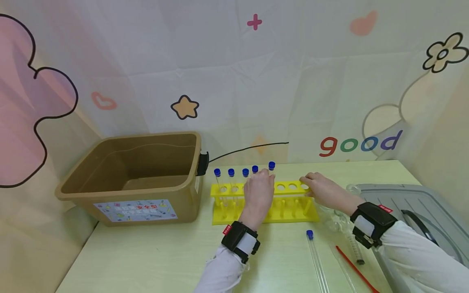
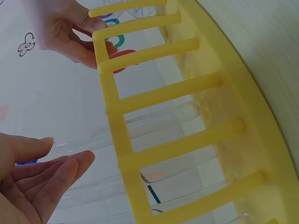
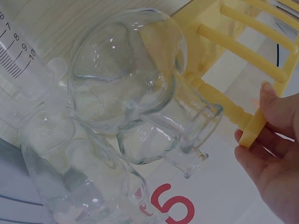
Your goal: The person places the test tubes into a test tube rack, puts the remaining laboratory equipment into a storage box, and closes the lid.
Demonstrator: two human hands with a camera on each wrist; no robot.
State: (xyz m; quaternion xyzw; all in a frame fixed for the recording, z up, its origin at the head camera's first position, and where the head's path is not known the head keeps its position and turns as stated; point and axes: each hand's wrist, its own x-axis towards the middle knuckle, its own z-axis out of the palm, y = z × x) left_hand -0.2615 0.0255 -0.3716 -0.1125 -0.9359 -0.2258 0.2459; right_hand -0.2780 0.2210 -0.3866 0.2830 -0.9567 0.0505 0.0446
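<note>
A yellow test tube rack (image 1: 293, 217) stands on the table, with several blue-capped test tubes upright in its left part. My left hand (image 1: 259, 191) is at the rightmost of these, a clear test tube (image 2: 154, 121); thumb and fingertips (image 2: 84, 161) close about its upper part, just below the blue cap (image 1: 271, 166). The lower end of that tube reaches the rack's base in the left wrist view. With thumb and fingers, my right hand (image 3: 280, 140) grips the right end of the rack's top bar (image 3: 254, 128).
A brown bin (image 1: 183, 203) stands left of the rack, a grey lid (image 1: 388, 193) at the right. Clear glass flasks (image 3: 131, 70) and a syringe (image 3: 18, 51) lie beside the rack's right end. In front lie another capped test tube (image 1: 316, 260) and a red stick (image 1: 353, 266).
</note>
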